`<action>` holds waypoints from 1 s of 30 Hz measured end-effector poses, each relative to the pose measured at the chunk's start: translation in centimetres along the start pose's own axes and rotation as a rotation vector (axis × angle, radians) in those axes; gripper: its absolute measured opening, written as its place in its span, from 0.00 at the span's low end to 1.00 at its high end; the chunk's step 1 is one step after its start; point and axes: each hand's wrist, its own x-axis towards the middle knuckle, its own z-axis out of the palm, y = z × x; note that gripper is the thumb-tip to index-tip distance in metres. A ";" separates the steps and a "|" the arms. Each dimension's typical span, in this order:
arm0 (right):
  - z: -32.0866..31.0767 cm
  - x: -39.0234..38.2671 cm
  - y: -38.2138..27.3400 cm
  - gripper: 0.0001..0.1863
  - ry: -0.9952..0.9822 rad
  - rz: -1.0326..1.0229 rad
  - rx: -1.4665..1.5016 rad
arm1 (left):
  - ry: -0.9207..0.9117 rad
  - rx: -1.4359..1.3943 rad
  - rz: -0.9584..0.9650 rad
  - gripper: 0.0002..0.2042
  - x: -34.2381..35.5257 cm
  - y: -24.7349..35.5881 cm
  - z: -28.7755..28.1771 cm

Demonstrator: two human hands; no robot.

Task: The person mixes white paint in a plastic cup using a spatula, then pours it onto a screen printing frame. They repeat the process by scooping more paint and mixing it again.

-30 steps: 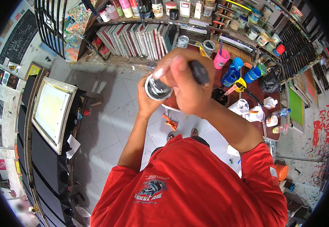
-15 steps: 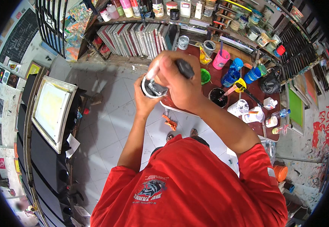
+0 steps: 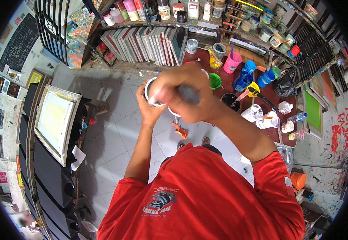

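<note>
1. The small round white container (image 3: 154,93) sits at chest height in front of the person, above the tiled floor (image 3: 114,132), not resting on anything. Its open mouth faces up toward the camera.
2. The left hand (image 3: 150,110) cups the container from below, at about 6 o'clock of its rim; that grip is clamped around the container's wall.
3. The right hand (image 3: 182,98) lies at 3 o'clock of the container, overlapping its right rim. It is blurred, with its fingers curled together around a dark stick-like tool (image 3: 189,94); what the tool is cannot be told.
4. The tool's long axis runs roughly from 3 o'clock toward 9 o'clock, its far end pointing into the container's mouth. The right hand is therefore the one nearer the opening, the left the one bearing the weight.
5. Farther out, at 1 to 3 o'clock, a dark red surface (image 3: 270,138) carries a green cup (image 3: 214,81), a pink cup (image 3: 232,63), blue cups (image 3: 244,80) and a pot of black paint (image 3: 230,101).
6. At 12 o'clock a shelf holds a row of framed screens (image 3: 142,44); at 9 o'clock another screen frame (image 3: 56,122) lies flat.
</note>
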 end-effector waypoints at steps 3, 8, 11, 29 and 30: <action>1.0 -0.5 0.1 0.12 0.080 0.071 0.172 | -0.031 0.106 0.045 0.51 0.5 0.4 0.1; -1.2 1.1 -0.9 0.11 0.073 0.095 0.221 | -0.025 0.104 -0.068 0.51 -0.1 0.4 -0.5; 1.0 0.0 1.1 0.12 0.061 0.074 0.234 | -0.044 0.053 -0.083 0.50 0.1 -2.9 -0.2; -0.5 0.7 -0.8 0.11 -0.377 0.320 -0.462 | -0.279 -0.185 -0.156 0.45 -3.2 -1.7 -3.2; -0.2 0.6 -1.0 0.11 -0.458 0.466 -0.500 | -0.271 -0.079 -0.148 0.45 -4.2 -1.5 -4.4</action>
